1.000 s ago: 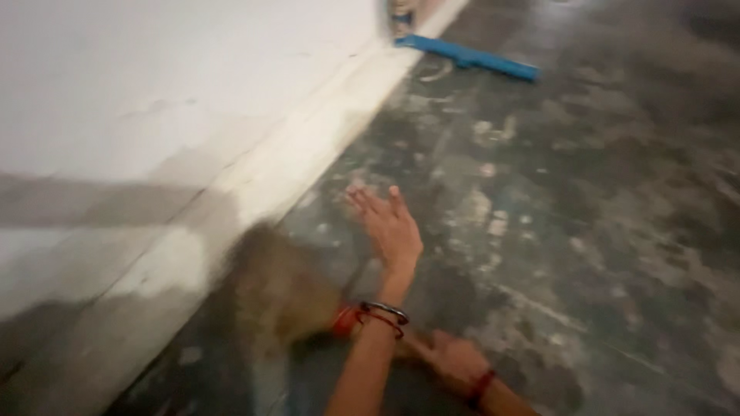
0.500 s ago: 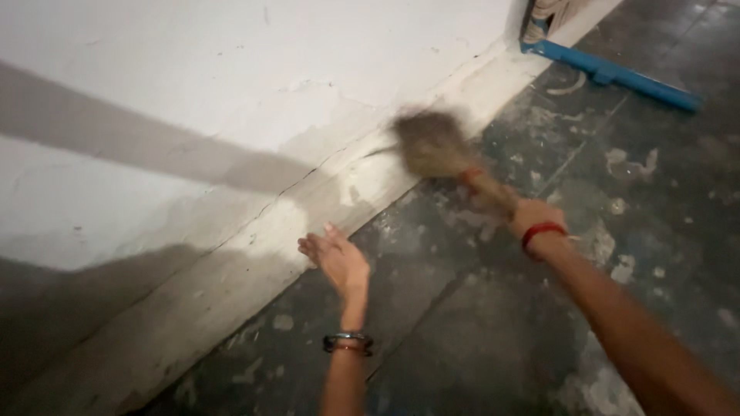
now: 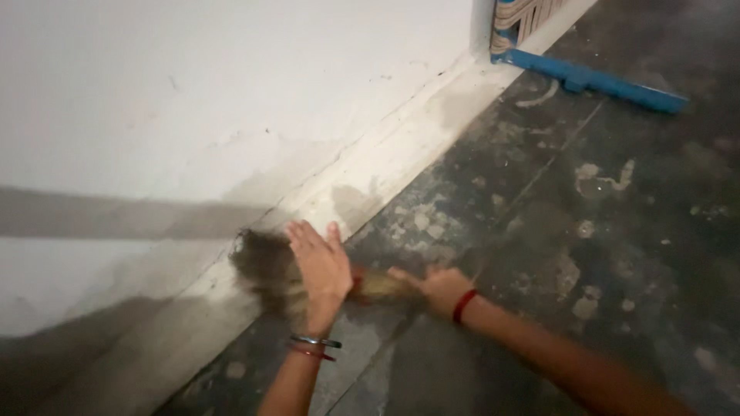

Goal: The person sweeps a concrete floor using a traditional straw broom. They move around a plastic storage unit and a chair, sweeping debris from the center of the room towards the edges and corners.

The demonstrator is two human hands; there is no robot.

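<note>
Right hand (image 3: 438,286) fingers grip a short broom (image 3: 277,273); left hand (image 3: 322,266) fingers spread wide above its bristles.

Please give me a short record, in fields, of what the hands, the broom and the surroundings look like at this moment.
Right hand: grips the handle end of a short grass broom.
Left hand: open, fingers spread, in front of the broom's middle; contact cannot be told.
Broom head: blurred, low against the base of the white wall.
Floor: dark, with pale patches.
Far end: a blue bar lying on the floor near the wall's corner.
</note>
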